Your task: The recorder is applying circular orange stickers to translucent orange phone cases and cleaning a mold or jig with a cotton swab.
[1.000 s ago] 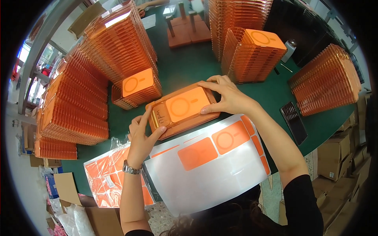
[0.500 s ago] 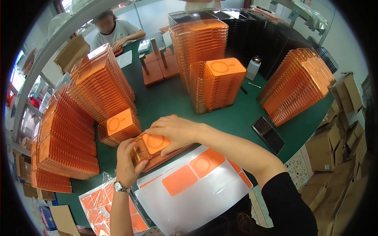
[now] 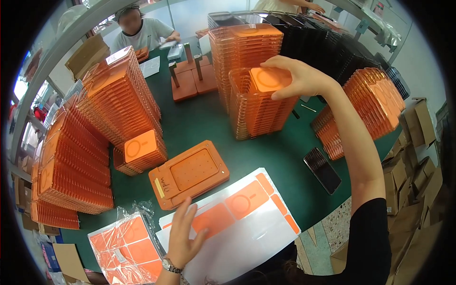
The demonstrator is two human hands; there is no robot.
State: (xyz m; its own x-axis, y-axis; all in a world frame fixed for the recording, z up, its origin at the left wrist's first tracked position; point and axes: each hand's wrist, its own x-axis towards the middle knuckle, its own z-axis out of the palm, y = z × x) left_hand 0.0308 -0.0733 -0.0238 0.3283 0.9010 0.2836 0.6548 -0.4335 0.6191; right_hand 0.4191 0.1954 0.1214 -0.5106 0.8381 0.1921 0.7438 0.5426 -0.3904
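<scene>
Grasping an orange case (image 3: 270,78) flat atop the upper-centre stack (image 3: 259,107), the right hand (image 3: 297,76) pinches its right end, long axis running left-right; the left hand (image 3: 184,235) hovers released over the sticker sheet (image 3: 247,223).

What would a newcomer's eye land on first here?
Probably the leaning stacks of orange trays crowding the green table, tallest along the left. Next, the right hand setting an orange case on the middle stack. Near the front edge, the left hand hovers over a white sticker sheet.

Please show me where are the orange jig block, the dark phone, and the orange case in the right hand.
Orange jig block (image 3: 190,172), head view, on its recessed top plate.
Dark phone (image 3: 322,169), head view, middle of its screen.
Orange case (image 3: 268,79), head view, on its flat back, beside the right hand (image 3: 304,78).
</scene>
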